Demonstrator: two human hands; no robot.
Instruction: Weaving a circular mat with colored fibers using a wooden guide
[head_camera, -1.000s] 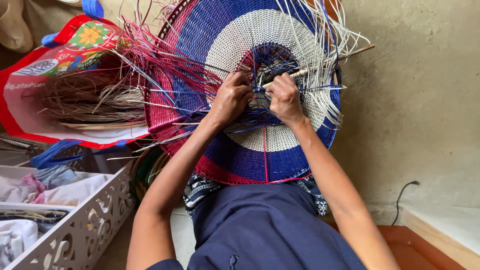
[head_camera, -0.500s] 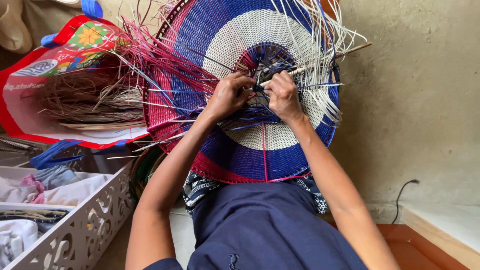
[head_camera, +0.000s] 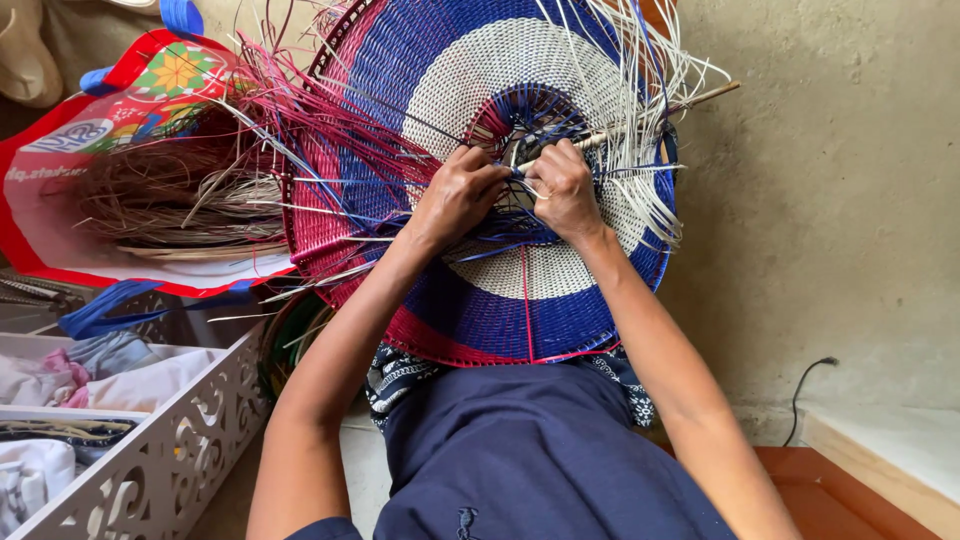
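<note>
We hold a large round woven disc (head_camera: 500, 300) upright on our lap, its face toward us. Concentric bands are woven: a white ring around the centre, then blue, then red at the rim. The centre hub (head_camera: 530, 120) reads as open, with loose blue and white strands (head_camera: 650, 90) radiating to the far right and red strands (head_camera: 290, 130) fanning to the left. We judge the outer bands complete and the hub and strand ends left to finish.

Our left hand (head_camera: 462, 195) is closed, pinching blue strands just left of the hub. Our right hand (head_camera: 562, 190) is closed around a thin stick (head_camera: 700, 97) that runs out to the far right, touching the weave.

To the left, a red bag (head_camera: 60, 210) holds dry fibre bundles (head_camera: 160, 205); nearer, a white cut-out basket (head_camera: 170, 460) holds cloth. The disc's far edge is cut off. Our fingers hide the working point, so the exact stitch is unclear.
</note>
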